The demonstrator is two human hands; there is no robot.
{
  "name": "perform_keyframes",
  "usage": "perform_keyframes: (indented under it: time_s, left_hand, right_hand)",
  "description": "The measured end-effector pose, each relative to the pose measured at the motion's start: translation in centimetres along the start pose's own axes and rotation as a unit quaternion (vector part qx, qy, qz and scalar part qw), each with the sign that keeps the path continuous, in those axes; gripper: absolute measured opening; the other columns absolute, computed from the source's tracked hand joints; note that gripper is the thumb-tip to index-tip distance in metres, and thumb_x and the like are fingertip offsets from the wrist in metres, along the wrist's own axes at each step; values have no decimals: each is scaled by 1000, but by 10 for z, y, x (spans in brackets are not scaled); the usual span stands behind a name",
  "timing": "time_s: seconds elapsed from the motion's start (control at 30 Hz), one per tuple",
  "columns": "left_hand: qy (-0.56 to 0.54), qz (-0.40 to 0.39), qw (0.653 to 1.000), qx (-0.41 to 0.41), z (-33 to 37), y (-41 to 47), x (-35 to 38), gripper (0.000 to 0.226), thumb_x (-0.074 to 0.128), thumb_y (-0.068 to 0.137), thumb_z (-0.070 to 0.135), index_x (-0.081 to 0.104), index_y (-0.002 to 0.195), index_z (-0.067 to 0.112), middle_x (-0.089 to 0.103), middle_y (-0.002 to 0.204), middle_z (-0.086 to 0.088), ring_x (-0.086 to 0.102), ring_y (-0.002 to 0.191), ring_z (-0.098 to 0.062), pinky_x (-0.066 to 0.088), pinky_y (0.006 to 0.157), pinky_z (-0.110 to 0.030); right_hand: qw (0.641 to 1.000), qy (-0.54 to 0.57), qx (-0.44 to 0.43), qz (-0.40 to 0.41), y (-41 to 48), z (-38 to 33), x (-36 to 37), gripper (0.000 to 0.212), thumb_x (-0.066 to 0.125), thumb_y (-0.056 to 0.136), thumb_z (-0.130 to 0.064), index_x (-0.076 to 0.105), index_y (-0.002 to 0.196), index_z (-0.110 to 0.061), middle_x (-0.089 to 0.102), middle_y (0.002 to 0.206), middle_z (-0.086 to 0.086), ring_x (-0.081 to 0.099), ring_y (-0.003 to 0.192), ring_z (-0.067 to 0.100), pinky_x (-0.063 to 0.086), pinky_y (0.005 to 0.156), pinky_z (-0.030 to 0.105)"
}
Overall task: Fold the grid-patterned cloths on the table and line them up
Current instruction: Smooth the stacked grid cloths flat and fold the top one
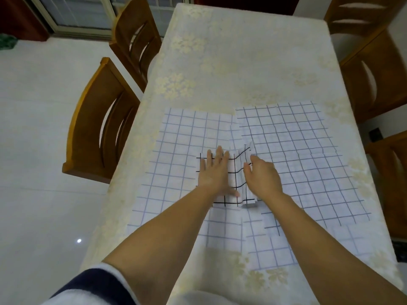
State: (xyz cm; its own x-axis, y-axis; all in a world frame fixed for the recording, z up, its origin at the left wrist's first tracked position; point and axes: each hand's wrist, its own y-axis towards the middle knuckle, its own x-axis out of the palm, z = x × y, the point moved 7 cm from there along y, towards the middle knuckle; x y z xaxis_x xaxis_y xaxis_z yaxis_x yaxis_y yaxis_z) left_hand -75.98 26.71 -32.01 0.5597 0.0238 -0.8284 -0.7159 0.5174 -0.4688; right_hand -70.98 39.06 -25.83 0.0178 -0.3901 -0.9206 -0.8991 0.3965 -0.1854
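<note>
A cream tablecloth (242,62) with a pale floral print covers the table (152,91). Two wooden chairs with curved slat backs, a near chair (97,128) and a far chair (134,40), stand along its left edge. More wooden chairs (372,73) stand along its right. The floor (44,106) is glossy white tile. A metal-framed glass door (74,12) stands at the far left, with something green (6,41) near it.
</note>
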Motion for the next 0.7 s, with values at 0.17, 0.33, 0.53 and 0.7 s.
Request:
perform_keyframes:
  time_s: [0.17, 0.33, 0.53, 0.7]
  left_hand:
    - [-57, 72, 996, 23, -45, -17, -4, 90, 56, 98, 52, 4, 163, 17, -14, 169, 2, -16, 155, -24, -3, 127, -42]
    - [6, 103, 993, 49, -81, -29, -1, 59, 42, 105, 15, 19, 159, 14, 4, 170, -3, -4, 156, -32, 4, 126, -43]
    - [17, 85, 996, 27, -101, -29, 8, 63, 37, 108, 17, 5, 162, 17, -4, 170, 0, -9, 156, -31, -1, 126, -43]
    - [-33, 118, 992, 17, -99, -33, 8, 62, 39, 105, 12, 11, 161, 16, 5, 170, -1, -4, 157, -28, 0, 127, -41]
  right_hand:
    - [1000, -23, 7, 1, 0, -27, 8, 26, 40, 102, -21, 55, 118, -7, 61, 82, 8, 56, 72, 28, 39, 60, 33]
    - [998, 12, -28, -51, -5, -75, 38, 48, 41, 104, -34, 36, 147, -14, 68, 101, 10, 65, 90, 31, 52, 72, 38]
    - [982, 138, -122, -46, -23, -75, 60, 47, 52, 101, -28, 45, 146, -18, 62, 106, -4, 58, 93, 14, 52, 89, 41]
    - [990, -1, -138, -41, -28, -36, 81, 49, 57, 96, -12, 49, 143, -5, 51, 144, 15, 49, 131, 35, 39, 111, 45]
